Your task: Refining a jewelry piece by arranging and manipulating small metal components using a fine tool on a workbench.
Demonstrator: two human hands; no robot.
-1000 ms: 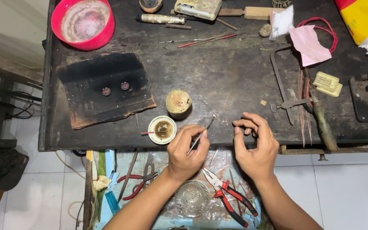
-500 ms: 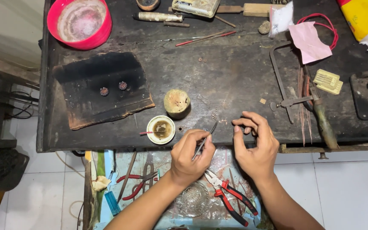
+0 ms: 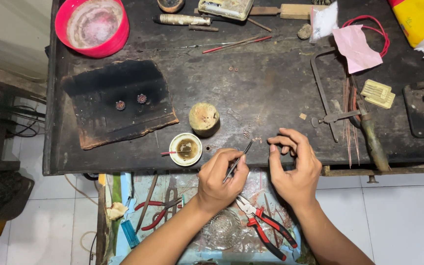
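Note:
My left hand (image 3: 220,179) grips thin metal tweezers (image 3: 240,157) at the front edge of a dark workbench (image 3: 251,78), their tips aimed up and right toward a cluster of tiny metal beads (image 3: 249,133). My right hand (image 3: 294,169) hovers beside it, thumb and forefinger pinched together; whether a small piece sits between them is too small to tell. A small white dish (image 3: 185,148) of brownish paste with a red stick lies left of my left hand. A round wooden stump (image 3: 204,118) stands just behind the dish.
A charred board (image 3: 119,105) with two small round ornaments (image 3: 130,101) lies at left. A pink bowl (image 3: 93,25) is at the back left. A jeweller's saw frame (image 3: 337,105), wires and a pink cloth (image 3: 357,46) are at right. Red-handled pliers (image 3: 266,228) lie in the drawer below.
The tweezers' tips have shifted slightly up and right toward the beads. Both hands otherwise stay in place.

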